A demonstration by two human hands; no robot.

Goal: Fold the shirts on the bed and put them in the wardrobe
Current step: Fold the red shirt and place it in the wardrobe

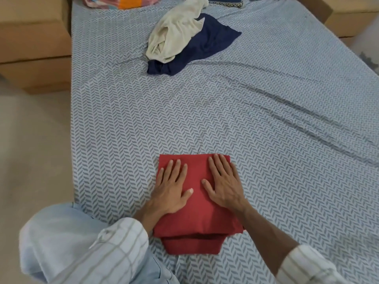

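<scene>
Both hands (196, 187) flat, pressing red shirt (196, 218)

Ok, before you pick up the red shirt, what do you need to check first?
1. Red shirt folded into a neat block: ok.
2. Left hand and right hand flat on it, pressing: ok.
3. Bottom layer sticks out at the near edge: not ok, tuck it.
4. Cream shirt and navy shirt folded: not ok, still crumpled in a pile.
5. Wardrobe open and ready: cannot tell, out of view.
</scene>
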